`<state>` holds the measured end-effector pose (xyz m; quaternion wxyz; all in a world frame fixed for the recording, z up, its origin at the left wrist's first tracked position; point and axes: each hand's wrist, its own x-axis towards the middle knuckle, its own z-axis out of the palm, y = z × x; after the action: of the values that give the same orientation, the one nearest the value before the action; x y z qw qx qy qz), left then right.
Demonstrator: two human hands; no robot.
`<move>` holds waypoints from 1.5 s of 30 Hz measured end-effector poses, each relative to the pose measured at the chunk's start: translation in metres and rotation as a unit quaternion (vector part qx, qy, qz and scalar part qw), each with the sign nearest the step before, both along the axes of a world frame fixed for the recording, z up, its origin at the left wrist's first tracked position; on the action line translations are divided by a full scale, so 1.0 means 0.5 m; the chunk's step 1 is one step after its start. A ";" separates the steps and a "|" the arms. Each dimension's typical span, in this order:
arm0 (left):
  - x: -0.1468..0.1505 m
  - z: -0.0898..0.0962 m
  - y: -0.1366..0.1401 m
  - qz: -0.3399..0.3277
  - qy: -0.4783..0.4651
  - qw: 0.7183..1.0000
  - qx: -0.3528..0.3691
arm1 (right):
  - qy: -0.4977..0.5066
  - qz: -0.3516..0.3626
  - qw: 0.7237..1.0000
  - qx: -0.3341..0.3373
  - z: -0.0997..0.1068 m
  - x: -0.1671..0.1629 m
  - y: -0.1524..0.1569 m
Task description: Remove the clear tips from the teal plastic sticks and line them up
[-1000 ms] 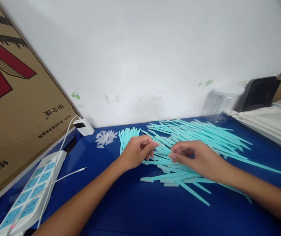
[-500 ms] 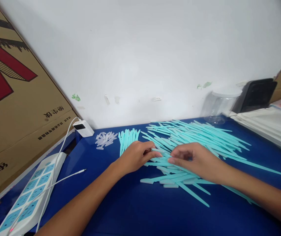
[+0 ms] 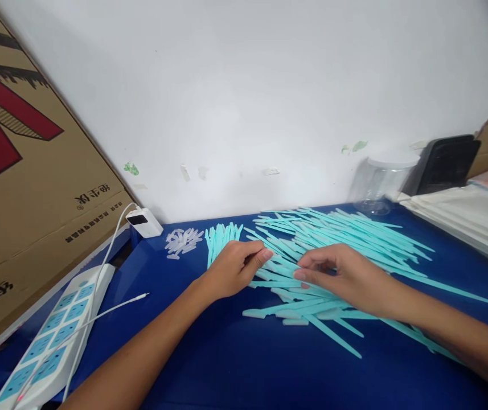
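Note:
Many turquoise eyebrow razors (image 3: 355, 239) lie in a loose, overlapping heap on the blue table. My left hand (image 3: 239, 265) is closed over the heap's left side, thumb and forefinger pressed together; whatever sits between them is hidden. Just to its right, my right hand (image 3: 333, 273) pinches a turquoise eyebrow razor (image 3: 285, 265) among the others, its head pointing toward the left hand. A narrower bundle of razors (image 3: 222, 239) lies side by side behind my left hand. Further left is a small pile of clear plastic caps (image 3: 183, 242).
A white power strip (image 3: 64, 324) with cables lies at the left, below a small white device (image 3: 144, 222) with a dark display. A lidded clear jar (image 3: 386, 182) and a black stand (image 3: 448, 165) are at the back right, beside white stacked sheets (image 3: 461, 216). A large cardboard box (image 3: 34, 188) leans left.
My left hand has drawn slightly up and left, away from my right hand, and its fingertips have closed together. My right hand has hardly moved.

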<state>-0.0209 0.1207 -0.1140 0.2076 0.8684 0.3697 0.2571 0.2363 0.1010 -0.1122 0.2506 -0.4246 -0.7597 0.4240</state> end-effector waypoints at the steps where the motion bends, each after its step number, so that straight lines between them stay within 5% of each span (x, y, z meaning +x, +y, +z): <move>1: 0.000 0.000 0.000 -0.002 0.001 1.000 -0.003 | 0.000 0.000 1.000 0.002 0.002 0.001 0.001; 10: -0.075 0.027 0.058 0.133 -0.084 0.987 0.013 | -0.031 -0.027 0.998 0.039 -0.003 0.023 0.019; 19: -0.015 -0.030 0.038 0.073 -0.197 0.962 -0.176 | -0.003 -0.031 0.999 0.026 0.003 0.004 0.011; 24: -0.011 -0.029 0.035 0.058 -0.225 0.951 -0.202 | 0.001 -0.054 0.998 0.020 -0.009 0.010 0.017; 33: -0.004 -0.032 0.028 0.052 -0.210 0.952 -0.215 | 0.049 -0.072 0.996 -0.010 -0.014 0.008 0.021; 45: 0.002 -0.010 0.009 0.026 -0.061 0.991 -0.116 | 0.079 -0.096 0.992 0.010 -0.015 0.000 0.013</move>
<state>-0.0199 0.1251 -0.1190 0.3226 0.8113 0.4060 0.2699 0.2365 0.1075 -0.1195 0.3541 -0.4581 -0.6974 0.4225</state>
